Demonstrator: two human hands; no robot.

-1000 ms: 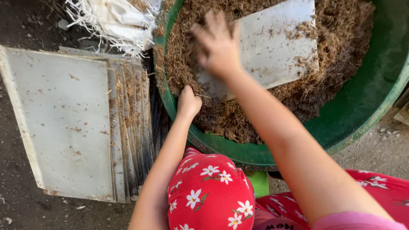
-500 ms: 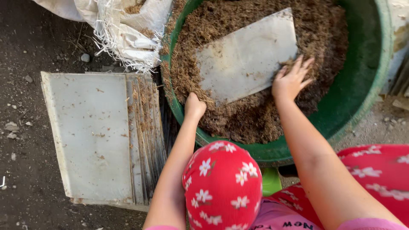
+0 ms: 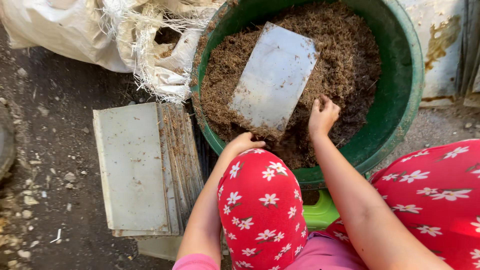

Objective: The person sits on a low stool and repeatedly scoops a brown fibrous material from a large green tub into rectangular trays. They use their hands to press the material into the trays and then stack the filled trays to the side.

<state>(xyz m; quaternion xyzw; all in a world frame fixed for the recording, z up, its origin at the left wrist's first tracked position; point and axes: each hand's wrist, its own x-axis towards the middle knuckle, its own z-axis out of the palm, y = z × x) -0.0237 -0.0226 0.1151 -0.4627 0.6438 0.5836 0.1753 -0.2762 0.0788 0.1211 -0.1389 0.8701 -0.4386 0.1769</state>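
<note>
The flat grey plate (image 3: 274, 80) lies tilted on the brown fibre in the green tub (image 3: 407, 95), and I see my right hand (image 3: 323, 116) has come off it to curl into the fibre beside it, while my left hand (image 3: 243, 144) grips its lower edge.

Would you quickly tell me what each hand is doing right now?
Left hand: at the plate's lower edge; grip cannot be told.
Right hand: curled in the brown fibre.
</note>
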